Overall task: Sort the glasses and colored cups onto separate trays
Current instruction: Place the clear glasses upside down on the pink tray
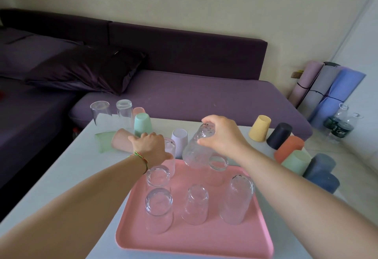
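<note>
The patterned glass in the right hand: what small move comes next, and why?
Probably lower the patterned glass, held tilted in the right hand, rim-down onto the pink tray; several clear glasses already stand there inverted.

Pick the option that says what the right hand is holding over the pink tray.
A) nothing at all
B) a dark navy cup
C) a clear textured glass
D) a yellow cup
C: the right hand grips a clear textured glass by its base end, tilted, above the far edge of the pink tray.
</note>
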